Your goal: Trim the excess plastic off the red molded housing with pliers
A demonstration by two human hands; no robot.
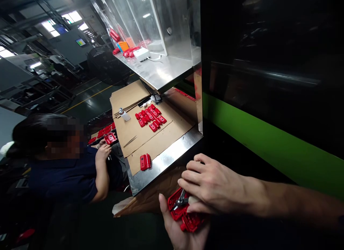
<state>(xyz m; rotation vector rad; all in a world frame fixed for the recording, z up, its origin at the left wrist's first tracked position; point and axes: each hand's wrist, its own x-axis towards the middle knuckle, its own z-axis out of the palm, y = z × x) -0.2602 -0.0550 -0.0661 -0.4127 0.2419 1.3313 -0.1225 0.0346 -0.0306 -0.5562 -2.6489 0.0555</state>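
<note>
Cradling a red moulded plastic part (185, 216) at the bottom centre of the frame, the left hand (178, 228) is lying palm up, its fingers loosely curled under the piece and its thumb rising along the left edge. The right hand (209, 187) is reaching in from the lower right, its fingers bent down and closed around a small pair of metal cutters (180, 201) whose dark tips are touching the top of the red part. That part is looking glossy and bright red, with ribbed, boxy sections, and it seems to be made of two joined halves, though the hands are hiding much of it. Just above the hands, a steel workbench edge (163, 163) is carrying overlapping brown cardboard sheets (150, 142). One single red clip-like piece (145, 162) is lying near the front of the cardboard, and a cluster of about a dozen small red pieces (150, 117) is sitting further back, in the middle of the frame. A small clear bottle with a metal cap (123, 114) is lying to the left of that cluster. On the shiny upper shelf (161, 69), a white box (141, 53) and several more red parts (129, 51) are resting at the upper centre. At the left, a co-worker in a dark blue shirt (64, 174) is holding another red piece (110, 138) in one raised hand.
</note>
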